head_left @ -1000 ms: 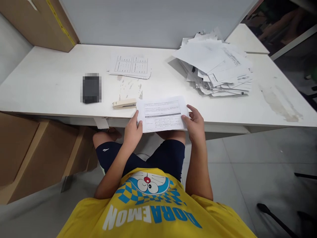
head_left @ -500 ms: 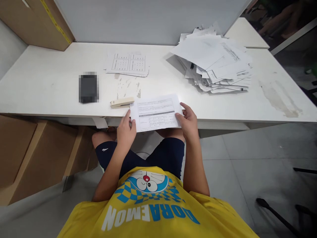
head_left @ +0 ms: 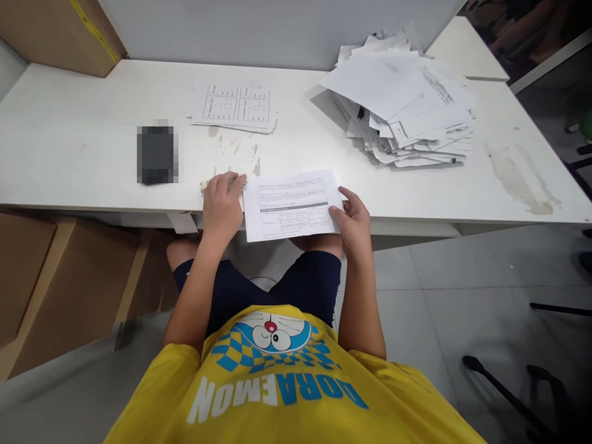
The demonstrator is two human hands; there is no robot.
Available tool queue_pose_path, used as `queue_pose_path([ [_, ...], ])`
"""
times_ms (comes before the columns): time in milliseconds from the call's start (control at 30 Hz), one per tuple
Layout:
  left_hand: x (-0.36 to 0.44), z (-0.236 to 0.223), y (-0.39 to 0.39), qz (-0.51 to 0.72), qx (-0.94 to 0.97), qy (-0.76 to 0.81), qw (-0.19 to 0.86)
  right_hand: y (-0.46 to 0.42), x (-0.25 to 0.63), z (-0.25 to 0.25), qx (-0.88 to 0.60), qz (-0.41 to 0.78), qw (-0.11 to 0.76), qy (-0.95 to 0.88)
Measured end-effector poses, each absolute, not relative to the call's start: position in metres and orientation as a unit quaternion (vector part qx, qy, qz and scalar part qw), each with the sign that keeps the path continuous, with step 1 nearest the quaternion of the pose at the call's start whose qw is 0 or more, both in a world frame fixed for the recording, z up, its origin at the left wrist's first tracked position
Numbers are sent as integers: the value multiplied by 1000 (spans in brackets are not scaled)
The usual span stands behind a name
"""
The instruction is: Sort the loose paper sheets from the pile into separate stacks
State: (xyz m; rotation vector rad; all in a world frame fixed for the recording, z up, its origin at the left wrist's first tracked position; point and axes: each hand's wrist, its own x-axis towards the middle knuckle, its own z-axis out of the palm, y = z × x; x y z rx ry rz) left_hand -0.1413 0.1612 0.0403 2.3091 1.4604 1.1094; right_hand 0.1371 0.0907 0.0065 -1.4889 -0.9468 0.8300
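Note:
My right hand [head_left: 354, 221] pinches the right edge of a printed white form [head_left: 293, 206], thumb on top. The paper reaches over the table's front edge. On its left side, my left hand [head_left: 222, 206] is off the sheet, fingers curled over a cream stapler [head_left: 204, 184]. Most of the stapler is hidden beneath that hand; only bits of its ends show. How firmly the fingers grip it is hard to see.
A messy heap of papers [head_left: 402, 111] lies at the back right of the white table [head_left: 296, 142]. Printed sheets [head_left: 235, 108] are stacked behind the stapler. A blurred dark object [head_left: 157, 155] sits at the left. Cardboard boxes [head_left: 83, 271] stand below left.
My left hand has let go of the form's left edge and moved up and left onto the stapler. My right hand still holds the form. The camera view has shifted slightly.

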Motion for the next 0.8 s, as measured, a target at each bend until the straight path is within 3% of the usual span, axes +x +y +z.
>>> queue_pose_path([
  [800,-141,-7,184,390,769,507,3,89,148,-5,-633,313,515,-485],
])
